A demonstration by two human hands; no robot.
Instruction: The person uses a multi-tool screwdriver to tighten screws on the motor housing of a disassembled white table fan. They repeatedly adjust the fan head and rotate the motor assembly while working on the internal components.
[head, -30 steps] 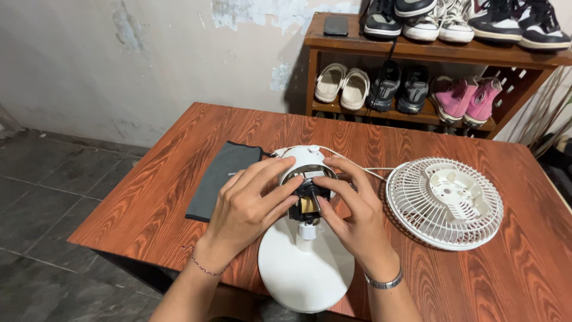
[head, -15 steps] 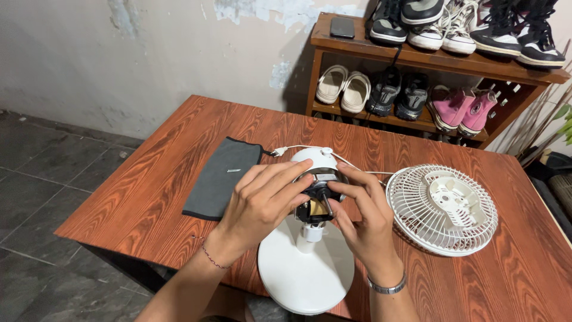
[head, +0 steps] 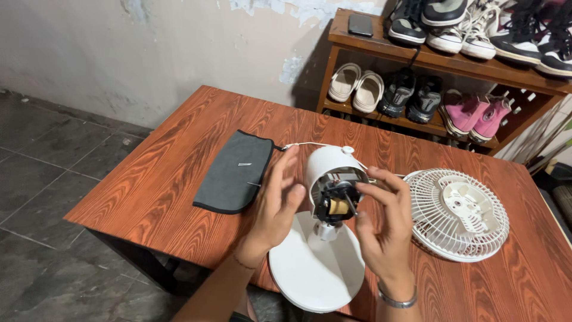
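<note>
Left hand (head: 279, 200) hovering open, fingers spread, just left of the white fan body (head: 331, 191). Right hand (head: 384, 229) open too, fingertips (head: 364, 189) touching the exposed motor (head: 335, 206) at its front. Fan body standing on its round base (head: 316, 271) at the worktop (head: 179, 179) front edge. Fan grille (head: 457, 213) lying just right, grey pouch (head: 235, 173) lying left.

Both my hands at the opened fan motor

My left hand (head: 275, 206) and right hand (head: 384, 229) flank the white fan body (head: 335, 179); its grille (head: 459, 211) lies beside on the surface (head: 167, 179).
</note>
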